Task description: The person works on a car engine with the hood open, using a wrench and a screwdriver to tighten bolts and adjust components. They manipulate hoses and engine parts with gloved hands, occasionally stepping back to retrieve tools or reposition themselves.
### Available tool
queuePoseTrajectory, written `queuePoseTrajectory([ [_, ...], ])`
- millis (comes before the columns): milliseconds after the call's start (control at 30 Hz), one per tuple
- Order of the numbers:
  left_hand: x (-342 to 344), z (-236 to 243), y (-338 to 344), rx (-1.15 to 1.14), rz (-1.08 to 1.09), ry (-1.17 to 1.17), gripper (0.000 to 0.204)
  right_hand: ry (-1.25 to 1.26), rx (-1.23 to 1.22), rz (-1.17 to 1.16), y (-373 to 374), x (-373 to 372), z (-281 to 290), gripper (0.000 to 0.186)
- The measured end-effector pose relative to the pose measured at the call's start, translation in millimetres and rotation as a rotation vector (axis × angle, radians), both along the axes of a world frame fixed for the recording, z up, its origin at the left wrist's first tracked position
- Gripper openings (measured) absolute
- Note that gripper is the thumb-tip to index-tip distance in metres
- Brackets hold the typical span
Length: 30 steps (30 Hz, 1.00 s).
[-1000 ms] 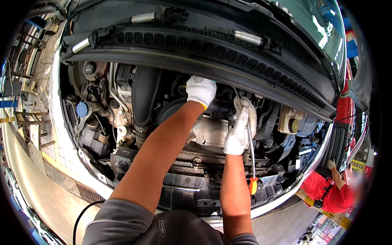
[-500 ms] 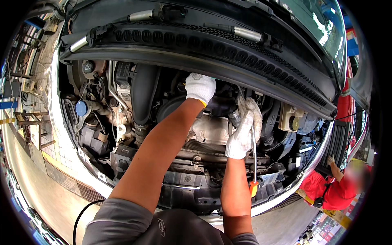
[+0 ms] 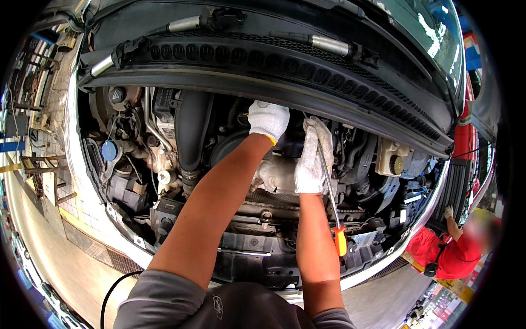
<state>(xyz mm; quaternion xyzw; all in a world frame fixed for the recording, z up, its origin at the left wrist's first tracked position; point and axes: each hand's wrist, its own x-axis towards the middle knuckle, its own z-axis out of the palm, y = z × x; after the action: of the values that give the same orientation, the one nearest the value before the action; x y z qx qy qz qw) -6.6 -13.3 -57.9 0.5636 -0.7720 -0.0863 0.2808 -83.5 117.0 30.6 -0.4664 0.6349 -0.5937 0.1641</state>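
My left hand [image 3: 269, 122], in a white knitted glove with a yellow cuff, reaches into the back of an engine bay. Its fingers are bent down out of sight by the black cowl edge, so what they touch is hidden. Beside it on the right, my gloved right hand [image 3: 312, 164] is closed round the thin metal shaft of a long screwdriver [image 3: 340, 240]. The orange and yellow handle points back toward me, over the front of the bay. The shaft's far end disappears among dark parts near the cowl. Below my hands sits a silvery metal shield [image 3: 278, 174].
The black cowl panel [image 3: 263, 82] with wiper arms overhangs the rear. A thick black air duct [image 3: 193, 129] and a blue cap [image 3: 109, 148] lie left. A fluid reservoir [image 3: 390, 158] stands right. A person in red [image 3: 457, 252] is outside the bay at right.
My right hand has shifted left and farther in, closer to my left hand. The screwdriver has moved with it, its shaft now leaning more to the left. My left hand stays nearly in place.
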Motion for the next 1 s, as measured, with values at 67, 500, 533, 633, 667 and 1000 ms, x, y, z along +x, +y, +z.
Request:
queuePoseTrajectory([
  [67,2,9,-1,0.089,-0.033,-0.014,0.018,-0.022,-0.002,-0.007,-1,0,-8,0.026],
  [500,6,41,-10,0.377,-0.147,-0.138,0.022,-0.815,-0.356,-0.015,-2,-13,4,0.027],
  [533,6,42,-10,0.373,-0.163,-0.165,0.021,-0.796,-0.339,-0.015,0,-12,11,0.028],
  [633,7,29,-6,0.225,-0.141,-0.098,0.02,-0.733,-0.292,0.015,10,-4,24,0.03],
  [667,7,24,-6,0.188,-0.13,-0.074,0.021,-0.732,-0.293,0.001,13,-2,28,0.03],
  [1000,20,20,-8,0.099,-0.287,-0.122,0.028,-0.667,-0.301,-0.04,47,10,69,0.034],
])
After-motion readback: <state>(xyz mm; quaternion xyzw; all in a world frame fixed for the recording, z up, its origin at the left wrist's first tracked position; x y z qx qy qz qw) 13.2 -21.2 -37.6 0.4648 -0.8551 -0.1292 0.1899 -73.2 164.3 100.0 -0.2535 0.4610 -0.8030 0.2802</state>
